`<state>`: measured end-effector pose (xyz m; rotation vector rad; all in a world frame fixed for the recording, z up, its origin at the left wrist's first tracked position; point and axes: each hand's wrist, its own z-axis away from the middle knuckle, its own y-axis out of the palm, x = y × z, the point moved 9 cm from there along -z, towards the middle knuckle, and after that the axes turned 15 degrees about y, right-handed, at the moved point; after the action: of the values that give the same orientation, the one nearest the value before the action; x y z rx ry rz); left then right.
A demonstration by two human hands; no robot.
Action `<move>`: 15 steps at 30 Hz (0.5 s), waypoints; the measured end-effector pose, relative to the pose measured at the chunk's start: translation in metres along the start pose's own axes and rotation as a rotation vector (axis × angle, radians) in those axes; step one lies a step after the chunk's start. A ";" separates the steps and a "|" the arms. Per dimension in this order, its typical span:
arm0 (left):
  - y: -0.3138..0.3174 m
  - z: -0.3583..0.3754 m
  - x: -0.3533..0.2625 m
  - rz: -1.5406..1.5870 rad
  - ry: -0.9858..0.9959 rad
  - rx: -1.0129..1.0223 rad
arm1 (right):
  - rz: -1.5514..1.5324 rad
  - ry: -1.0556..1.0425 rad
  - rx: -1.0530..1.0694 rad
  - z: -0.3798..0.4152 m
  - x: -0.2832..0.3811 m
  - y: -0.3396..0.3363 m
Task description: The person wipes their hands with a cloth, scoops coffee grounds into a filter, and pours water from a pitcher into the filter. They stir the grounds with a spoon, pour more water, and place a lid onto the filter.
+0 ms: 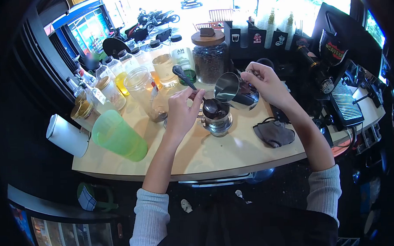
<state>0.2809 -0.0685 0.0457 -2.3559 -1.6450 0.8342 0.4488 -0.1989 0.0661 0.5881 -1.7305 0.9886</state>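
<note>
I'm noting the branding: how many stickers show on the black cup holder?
3, all on the front of the black plastic cup holder: a square white sticker at left, a pinkish-red sticker in the middle, a greenish sticker at right. Hidden sides may bear more.

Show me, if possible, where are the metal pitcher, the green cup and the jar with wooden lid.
Metal pitcher (247, 96): head view, outer side wall.
Green cup (119, 136): head view, middle of its side.
Jar with wooden lid (210, 62): head view, glass body.
</note>
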 end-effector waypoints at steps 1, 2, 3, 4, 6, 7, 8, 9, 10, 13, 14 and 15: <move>0.000 0.000 -0.001 -0.011 0.006 0.001 | 0.039 -0.008 0.003 -0.001 0.002 0.003; 0.000 0.000 -0.002 -0.011 0.006 0.001 | 0.039 -0.008 0.003 0.001 0.008 0.006; 0.000 0.000 -0.003 -0.008 0.004 0.005 | 0.009 0.025 0.011 0.004 0.016 0.010; 0.000 0.000 -0.004 -0.004 0.002 0.008 | -0.022 0.058 0.018 0.005 0.019 0.013; 0.001 -0.001 -0.005 0.003 0.000 0.008 | 0.025 0.062 0.013 0.003 0.023 0.014; 0.001 0.000 -0.005 0.009 -0.005 0.007 | 0.071 0.067 0.009 0.002 0.023 0.015; 0.001 0.000 -0.005 0.010 -0.005 0.007 | 0.071 0.067 0.008 0.001 0.022 0.016; 0.002 0.000 -0.004 -0.007 0.012 0.026 | 0.035 0.060 0.026 0.000 0.021 0.019; 0.003 0.000 -0.005 -0.024 0.028 0.044 | -0.001 0.052 0.044 -0.001 0.020 0.021; 0.001 0.000 -0.007 0.024 0.003 0.001 | 0.050 0.038 0.025 0.000 0.023 0.023; 0.001 0.000 -0.007 0.024 0.002 0.000 | 0.051 0.039 0.026 0.000 0.024 0.023; 0.001 0.000 -0.008 0.018 0.011 0.002 | 0.075 0.028 0.019 0.000 0.025 0.023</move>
<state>0.2795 -0.0757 0.0479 -2.3730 -1.6210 0.8247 0.4219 -0.1844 0.0810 0.5216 -1.7307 1.0617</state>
